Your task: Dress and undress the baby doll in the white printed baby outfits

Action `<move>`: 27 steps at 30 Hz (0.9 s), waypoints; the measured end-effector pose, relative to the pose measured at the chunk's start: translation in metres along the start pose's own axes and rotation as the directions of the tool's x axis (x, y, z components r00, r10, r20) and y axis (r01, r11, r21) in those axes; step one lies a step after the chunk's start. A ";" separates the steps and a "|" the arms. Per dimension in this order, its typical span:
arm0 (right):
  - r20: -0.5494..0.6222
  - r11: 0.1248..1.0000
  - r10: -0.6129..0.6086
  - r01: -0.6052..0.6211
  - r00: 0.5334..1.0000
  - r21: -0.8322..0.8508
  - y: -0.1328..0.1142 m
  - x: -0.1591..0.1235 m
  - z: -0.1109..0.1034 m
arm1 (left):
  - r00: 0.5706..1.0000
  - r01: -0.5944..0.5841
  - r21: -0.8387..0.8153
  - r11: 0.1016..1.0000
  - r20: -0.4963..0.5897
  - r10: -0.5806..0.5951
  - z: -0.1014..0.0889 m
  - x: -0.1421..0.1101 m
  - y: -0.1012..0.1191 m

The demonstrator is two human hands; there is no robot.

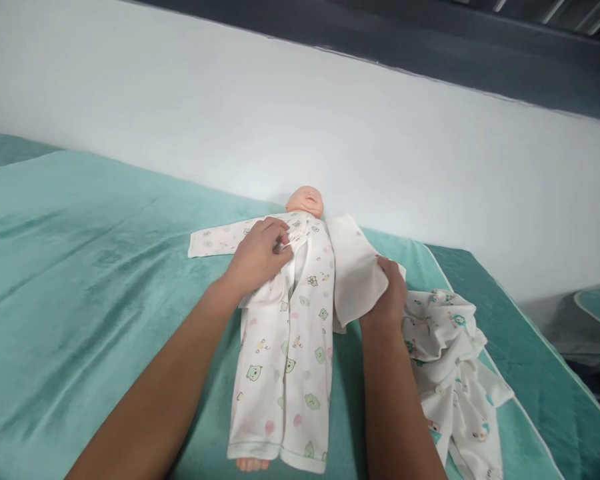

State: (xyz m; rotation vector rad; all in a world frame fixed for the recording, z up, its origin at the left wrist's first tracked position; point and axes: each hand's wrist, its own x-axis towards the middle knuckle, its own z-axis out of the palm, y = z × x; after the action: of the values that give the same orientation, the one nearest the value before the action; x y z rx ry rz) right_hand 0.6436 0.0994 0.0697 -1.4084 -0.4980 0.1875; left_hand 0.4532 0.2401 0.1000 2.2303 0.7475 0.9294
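Observation:
A baby doll (305, 200) lies on its back, dressed in white clothing with green and pink animal prints. The long trousers (307, 393) reach its feet, and the toes of one foot show at the hem. My left hand (265, 253) is at the chest, its thumb and fingers closed on a thin white tie string (294, 244). On the other side, my right hand (387, 293) grips the edge of the jacket's front flap (357, 270), holding it out from the body with its plain inner side showing. One sleeve (215, 240) stretches out to the left.
A crumpled white printed baby garment (447, 360) lies right of my right forearm. Beneath everything is a teal sheet (105, 280) with a pale-edged border along the right. A white wall (280, 107) rises behind the doll's head.

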 end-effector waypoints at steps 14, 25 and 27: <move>0.477 0.951 -0.094 0.221 0.874 -0.218 -0.003 -0.020 0.041 | 0.789 0.455 0.100 0.885 -0.507 -0.348 -0.024 0.011 -0.080; 0.545 0.864 -0.199 0.408 0.815 -0.295 0.020 0.045 0.068 | 0.999 0.042 0.425 0.904 -0.033 -0.031 0.016 0.024 -0.083; 0.566 0.786 -0.223 0.490 0.794 -0.377 0.024 0.058 0.070 | 0.998 0.060 0.477 0.877 -0.042 -0.045 0.014 0.025 -0.088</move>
State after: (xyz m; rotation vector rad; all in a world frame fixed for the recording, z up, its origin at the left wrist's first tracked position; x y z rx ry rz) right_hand 0.6677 0.1901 0.0643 -1.7444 -1.3299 0.0935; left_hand 0.4559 0.3104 0.0404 2.6051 1.1498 0.8157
